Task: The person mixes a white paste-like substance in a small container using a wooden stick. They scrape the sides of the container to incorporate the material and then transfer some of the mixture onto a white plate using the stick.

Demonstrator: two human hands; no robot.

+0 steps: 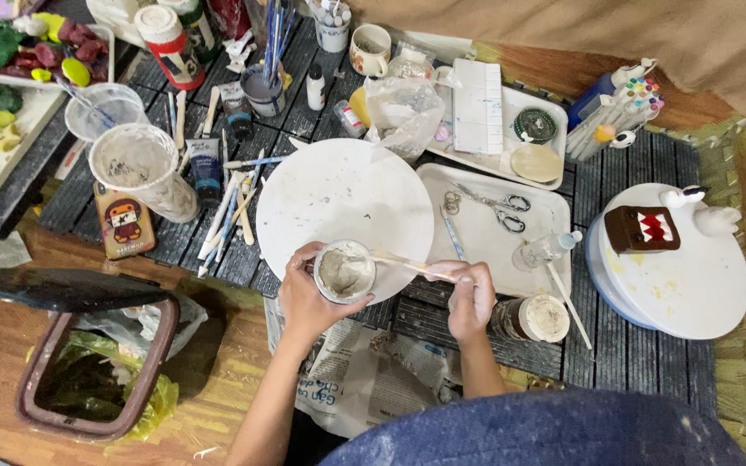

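The left hand [304, 298] wraps its fingers around a small round cup [344, 271], thumb on the near side and fingers curled over the far wall, so the cup stays level and steady over the near edge of the round white board [338, 203]. The right hand [470, 298] is clenched around the end of a thin wooden stick [407, 264], which slants leftward and dips its tip into the cup; holding it by the far end gives it reach across the cup's inside.

The cup is pale and smeared, and holds a thick grey-beige paste that coats its inner wall unevenly, with darker streaks near the rim.

Outward from the hands: a sheet of newspaper [364, 371] lies under the wrists, likely there to catch drips. Just right of the right hand stands a small jar with a stained lid [537, 318]. A white rectangular tray [485, 233] beside the board carries scissors [498, 207] and a small clear bottle [546, 248]. To the far right a white turntable [692, 276] bears a brown toothy box figure [642, 229]. Left of the board lie loose brushes [230, 211] and a tall paste-crusted cup [144, 168]. An open bin with a yellow-green liner [101, 371] sits on the floor at the lower left.
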